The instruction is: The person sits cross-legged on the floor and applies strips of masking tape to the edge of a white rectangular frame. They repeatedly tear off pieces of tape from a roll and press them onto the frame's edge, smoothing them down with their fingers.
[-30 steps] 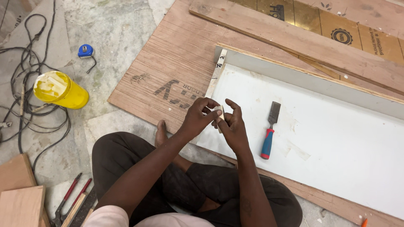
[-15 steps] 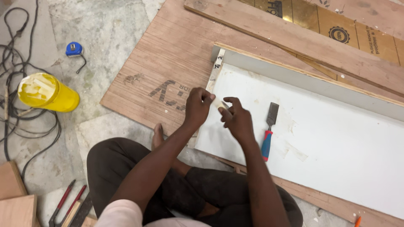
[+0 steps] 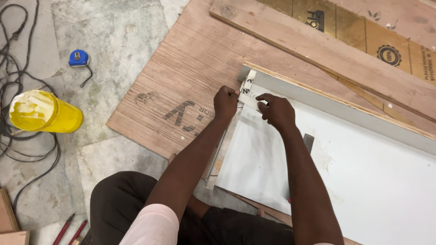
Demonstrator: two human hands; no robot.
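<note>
Both hands have reached forward since the earlier frames, from mid-air over the lap to the near corner of the white panel (image 3: 363, 181). At this corner the left hand (image 3: 225, 102) is clenched around the end of a pale strip (image 3: 247, 97), pinching it against the panel's short edge. Just to its right, the right hand (image 3: 277, 111) presses its fingertips (image 3: 262, 105) down on the same strip, fingers curled. Doing this well probably means keeping the strip flush with the edge, the left hand anchoring while the right smooths outward. Partly hidden under the right forearm lies a chisel (image 3: 309, 143). Well left of both hands stand a yellow can (image 3: 43, 113) and a blue tape measure (image 3: 78, 58).
</note>
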